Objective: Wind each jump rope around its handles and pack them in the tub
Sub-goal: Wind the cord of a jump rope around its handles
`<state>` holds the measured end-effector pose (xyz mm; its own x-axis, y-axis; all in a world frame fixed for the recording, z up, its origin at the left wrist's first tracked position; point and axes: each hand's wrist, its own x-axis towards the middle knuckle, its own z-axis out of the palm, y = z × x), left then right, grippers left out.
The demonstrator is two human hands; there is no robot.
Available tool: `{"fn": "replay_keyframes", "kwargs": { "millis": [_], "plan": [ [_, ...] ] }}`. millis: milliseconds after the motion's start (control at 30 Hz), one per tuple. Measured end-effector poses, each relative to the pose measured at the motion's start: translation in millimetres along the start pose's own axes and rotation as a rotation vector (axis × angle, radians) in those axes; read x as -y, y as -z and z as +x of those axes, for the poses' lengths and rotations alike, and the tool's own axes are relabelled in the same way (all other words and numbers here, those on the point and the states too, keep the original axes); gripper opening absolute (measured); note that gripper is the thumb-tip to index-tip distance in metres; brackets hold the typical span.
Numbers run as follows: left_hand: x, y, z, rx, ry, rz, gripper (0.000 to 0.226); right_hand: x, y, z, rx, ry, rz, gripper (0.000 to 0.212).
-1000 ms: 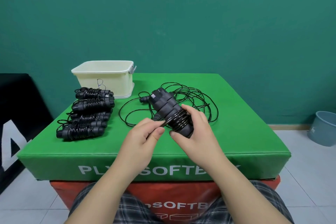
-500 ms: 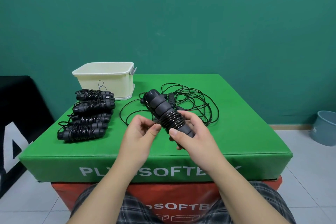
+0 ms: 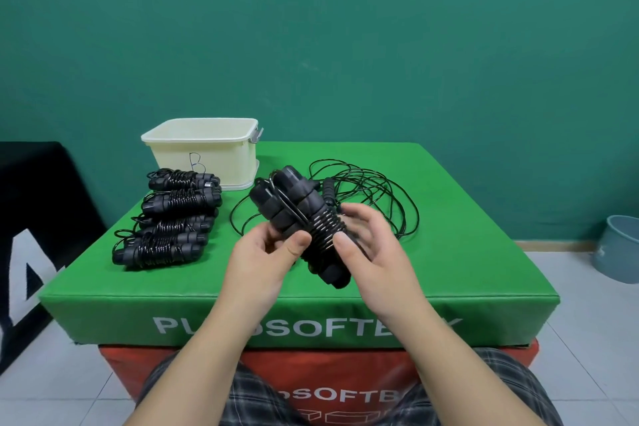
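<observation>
I hold a pair of black jump-rope handles (image 3: pixel 294 204) side by side above the green box, tilted up to the left. Black cord is coiled round their middle. My left hand (image 3: pixel 262 259) grips the handles from below left, thumb against the coils. My right hand (image 3: pixel 370 245) holds the lower half, thumb on the coils, fingers curled behind. Loose black cord (image 3: pixel 377 194) lies in loops behind them, with another handle (image 3: pixel 328 188) among the loops. Several wound jump ropes (image 3: pixel 173 221) lie in a row at the left. The cream tub (image 3: pixel 207 149) stands at the back left.
The green soft box (image 3: pixel 466 252) sits on a red one (image 3: pixel 345 380). A grey-blue bucket (image 3: pixel 619 245) stands on the tiled floor at the right. A black padded block (image 3: pixel 34 211) is at the left. A green wall is behind.
The handles have tipped more upright and risen slightly. More turns of cord sit round the middle. My left hand has moved from pinching the cord to gripping the handles.
</observation>
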<state>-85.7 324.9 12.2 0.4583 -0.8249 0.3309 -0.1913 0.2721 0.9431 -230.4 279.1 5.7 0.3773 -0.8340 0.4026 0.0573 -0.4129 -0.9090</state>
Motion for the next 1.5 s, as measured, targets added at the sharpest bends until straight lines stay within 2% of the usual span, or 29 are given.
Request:
{"fn": "replay_keyframes", "kwargs": {
  "millis": [67, 167, 233, 300, 500, 600, 767, 900, 967, 1067, 1200, 1333, 1400, 1500],
  "plan": [
    [0, 0, -2, -0.061, -0.016, 0.093, 0.017, 2, 1, -1, -0.030, 0.087, -0.087, 0.034],
    [-1, 0, -4, -0.107, -0.044, 0.155, 0.035, 2, -1, -1, -0.019, 0.181, -0.251, 0.044],
    [-5, 0, -5, -0.141, -0.029, 0.185, 0.043, 1, -3, -1, 0.000, 0.184, -0.292, 0.038],
    [-10, 0, -6, -0.169, -0.013, 0.218, 0.042, 2, -3, -1, 0.029, 0.176, -0.312, 0.036],
    [-12, 2, -8, -0.124, -0.007, 0.251, 0.038, 2, -3, -2, 0.180, 0.140, -0.524, 0.092],
    [-15, 0, -10, -0.053, -0.035, 0.226, 0.029, -1, -5, -3, 0.153, 0.111, -0.595, 0.102],
    [-10, 4, -9, 0.100, -0.154, 0.169, 0.017, 5, -4, -4, 0.063, 0.046, -0.597, 0.095],
    [-1, 13, -5, 0.273, -0.283, 0.369, 0.030, 9, 1, -5, 0.027, -0.047, -0.531, 0.094],
    [2, 16, -3, 0.303, -0.288, 0.423, 0.025, 9, 3, -4, 0.017, -0.064, -0.514, 0.094],
    [2, 16, -1, 0.285, -0.264, 0.359, 0.018, 9, 4, -5, 0.007, -0.063, -0.511, 0.093],
    [4, 12, 1, 0.136, -0.209, 0.294, 0.010, 10, 3, -7, -0.013, -0.059, -0.462, 0.090],
    [12, 10, 2, 0.060, -0.065, 0.189, 0.028, 11, 1, -6, -0.015, -0.111, -0.283, 0.090],
    [13, 8, 3, 0.055, -0.035, 0.125, 0.036, 12, 2, -5, -0.005, -0.138, -0.186, 0.082],
    [8, 7, 0, 0.111, -0.002, -0.092, 0.042, 16, 3, -4, 0.020, -0.158, -0.083, 0.070]
  ]
}}
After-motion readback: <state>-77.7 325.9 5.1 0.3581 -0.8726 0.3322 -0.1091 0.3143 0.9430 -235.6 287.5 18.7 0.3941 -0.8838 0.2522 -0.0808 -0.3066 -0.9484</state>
